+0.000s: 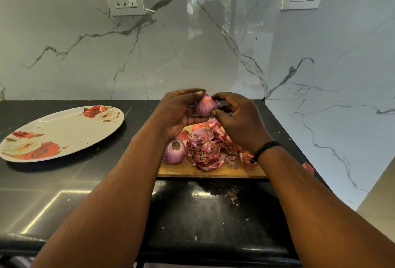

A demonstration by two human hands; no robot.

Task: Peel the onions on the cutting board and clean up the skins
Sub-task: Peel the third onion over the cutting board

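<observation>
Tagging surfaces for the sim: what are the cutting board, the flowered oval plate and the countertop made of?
Tan rectangular cutting board: looks like wood, matte, grain faint. White oval rose-printed plate: probably melamine or glazed ceramic, smooth, slightly glossy. Black countertop: polished stone, likely granite, mirror-like glare.

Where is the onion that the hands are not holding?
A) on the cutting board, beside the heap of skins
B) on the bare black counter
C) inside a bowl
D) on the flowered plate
A: the peeled onion rests on the cutting board, against the left side of the heap of skins.
</observation>
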